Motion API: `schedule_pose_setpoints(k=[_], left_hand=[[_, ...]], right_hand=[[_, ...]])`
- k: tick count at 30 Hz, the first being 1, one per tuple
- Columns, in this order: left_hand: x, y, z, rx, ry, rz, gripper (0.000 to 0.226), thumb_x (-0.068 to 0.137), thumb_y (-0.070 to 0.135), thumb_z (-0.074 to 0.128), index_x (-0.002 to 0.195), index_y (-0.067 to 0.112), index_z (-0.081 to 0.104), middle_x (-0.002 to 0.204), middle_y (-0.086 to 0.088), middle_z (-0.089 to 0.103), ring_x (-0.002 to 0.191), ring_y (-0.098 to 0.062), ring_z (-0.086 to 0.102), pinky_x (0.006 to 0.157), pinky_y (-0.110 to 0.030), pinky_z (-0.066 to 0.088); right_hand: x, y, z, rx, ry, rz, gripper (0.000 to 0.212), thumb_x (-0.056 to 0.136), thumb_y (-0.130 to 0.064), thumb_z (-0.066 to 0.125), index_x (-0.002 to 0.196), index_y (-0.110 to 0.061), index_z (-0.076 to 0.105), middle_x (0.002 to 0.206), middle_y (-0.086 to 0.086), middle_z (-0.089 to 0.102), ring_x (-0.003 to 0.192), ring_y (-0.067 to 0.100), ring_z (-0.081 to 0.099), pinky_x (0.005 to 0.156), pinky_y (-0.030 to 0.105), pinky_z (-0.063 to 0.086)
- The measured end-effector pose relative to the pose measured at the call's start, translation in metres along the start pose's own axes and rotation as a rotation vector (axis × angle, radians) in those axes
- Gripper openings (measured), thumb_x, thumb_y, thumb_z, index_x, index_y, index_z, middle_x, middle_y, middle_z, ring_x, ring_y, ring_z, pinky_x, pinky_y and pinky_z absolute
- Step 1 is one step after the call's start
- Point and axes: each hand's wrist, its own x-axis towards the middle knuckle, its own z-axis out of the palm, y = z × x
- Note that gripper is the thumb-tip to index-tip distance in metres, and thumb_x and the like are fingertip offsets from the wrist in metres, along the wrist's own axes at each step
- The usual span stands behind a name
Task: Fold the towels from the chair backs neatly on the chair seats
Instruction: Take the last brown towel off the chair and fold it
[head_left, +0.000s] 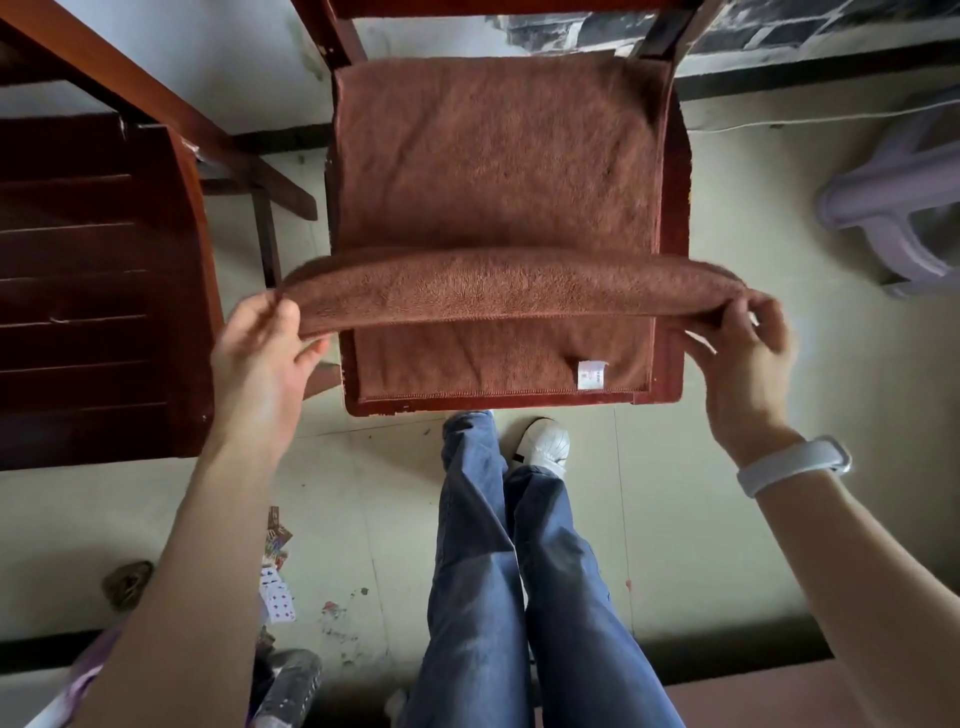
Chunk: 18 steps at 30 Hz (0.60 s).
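Brown terry towel (498, 171) spread on red-brown wooden chair seat (675, 332), fold raised.
Left hand (260, 364) and right hand (748, 353) each pinch one end of the lifted fold between thumb and curled fingers.

Head camera, steeply downward, close above chair (670, 364).

The towel (493, 156) is brown terry cloth, matt and nubbly, with a stitched hem and a small white fabric tag (592, 374). The chair (675, 332) beneath it is reddish lacquered wood, chipped along the front edge. The stool (893, 208) looks like pale smooth plastic. The floor (701, 493) is dull, stained tile. The jeans (519, 597) are soft blue denim.
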Motion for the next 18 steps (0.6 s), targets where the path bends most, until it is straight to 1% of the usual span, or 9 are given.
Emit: schedule_pose_setpoints(k=[3, 6, 9, 11, 12, 13, 15, 17, 18], left_hand=[[-0.004, -0.015, -0.002, 0.078, 0.063, -0.045, 0.018, 0.092, 0.014, 0.051, 0.084, 0.027, 0.059, 0.092, 0.001, 0.065, 0.082, -0.012, 0.065, 0.069, -0.018, 0.053], [-0.004, -0.046, -0.016, 0.234, 0.092, -0.103, 0.011, 0.09, 0.007, 0.053, 0.089, 0.017, 0.057, 0.087, 0.001, 0.06, 0.075, -0.011, 0.059, 0.061, -0.014, 0.052], [-0.001, -0.069, -0.027, 0.37, 0.03, -0.157, 0.008, 0.089, 0.005, 0.055, 0.093, 0.011, 0.058, 0.085, -0.002, 0.055, 0.079, -0.011, 0.055, 0.06, -0.012, 0.052], [-0.001, -0.079, -0.029, 0.465, 0.03, -0.157, 0.01, 0.089, 0.005, 0.055, 0.097, 0.008, 0.058, 0.086, -0.003, 0.055, 0.081, -0.012, 0.054, 0.06, -0.011, 0.052], [0.0, -0.083, -0.028, 0.512, 0.046, -0.139, 0.013, 0.089, 0.006, 0.055, 0.101, 0.007, 0.057, 0.089, -0.004, 0.056, 0.082, -0.012, 0.055, 0.06, -0.011, 0.052], [0.0, -0.085, -0.027, 0.556, 0.064, -0.118, 0.017, 0.089, 0.007, 0.056, 0.105, 0.007, 0.057, 0.093, -0.006, 0.057, 0.082, -0.013, 0.055, 0.06, -0.012, 0.053], [0.003, -0.088, -0.024, 0.631, 0.099, -0.089, 0.021, 0.088, 0.011, 0.058, 0.108, 0.004, 0.058, 0.099, -0.012, 0.06, 0.083, -0.019, 0.058, 0.069, -0.025, 0.054], [0.005, -0.09, -0.022, 0.706, 0.132, -0.074, 0.024, 0.087, 0.015, 0.06, 0.107, 0.001, 0.06, 0.101, -0.017, 0.063, 0.089, -0.029, 0.061, 0.082, -0.04, 0.053], [0.006, -0.091, -0.021, 0.741, 0.151, -0.062, 0.025, 0.086, 0.017, 0.061, 0.104, 0.0, 0.061, 0.1, -0.018, 0.065, 0.092, -0.032, 0.062, 0.086, -0.044, 0.051]], right_hand=[[-0.011, 0.011, -0.002, -0.128, 0.1, -0.039, 0.024, 0.093, -0.012, 0.043, 0.073, -0.022, 0.048, 0.069, 0.002, 0.05, 0.054, 0.005, 0.055, 0.056, 0.021, 0.05], [-0.02, 0.044, -0.014, -0.354, 0.147, 0.016, 0.021, 0.093, -0.007, 0.043, 0.077, -0.019, 0.05, 0.07, 0.005, 0.051, 0.055, 0.009, 0.054, 0.061, 0.027, 0.051], [-0.018, 0.068, -0.025, -0.425, 0.104, 0.096, 0.008, 0.094, -0.004, 0.039, 0.092, -0.006, 0.047, 0.07, 0.008, 0.053, 0.043, 0.003, 0.058, 0.054, 0.016, 0.053], [-0.017, 0.077, -0.029, -0.462, 0.061, 0.137, 0.008, 0.093, -0.002, 0.038, 0.097, -0.006, 0.045, 0.076, 0.011, 0.054, 0.05, 0.005, 0.062, 0.056, 0.017, 0.054], [-0.016, 0.08, -0.031, -0.481, 0.048, 0.154, 0.01, 0.093, -0.001, 0.039, 0.098, -0.005, 0.045, 0.083, 0.014, 0.054, 0.06, 0.011, 0.064, 0.062, 0.021, 0.055], [-0.015, 0.082, -0.031, -0.508, 0.041, 0.168, 0.012, 0.092, 0.001, 0.04, 0.101, -0.003, 0.046, 0.09, 0.015, 0.053, 0.072, 0.019, 0.062, 0.07, 0.028, 0.056], [-0.011, 0.083, -0.031, -0.593, 0.047, 0.183, 0.017, 0.09, 0.002, 0.042, 0.106, 0.003, 0.048, 0.097, 0.015, 0.051, 0.085, 0.027, 0.054, 0.084, 0.043, 0.052], [-0.006, 0.082, -0.03, -0.695, 0.058, 0.175, 0.019, 0.09, 0.0, 0.044, 0.107, 0.006, 0.049, 0.098, 0.019, 0.054, 0.088, 0.033, 0.056, 0.088, 0.05, 0.049], [-0.004, 0.083, -0.03, -0.75, 0.06, 0.166, 0.02, 0.09, -0.003, 0.045, 0.107, 0.006, 0.05, 0.101, 0.023, 0.057, 0.09, 0.037, 0.058, 0.087, 0.05, 0.049]])
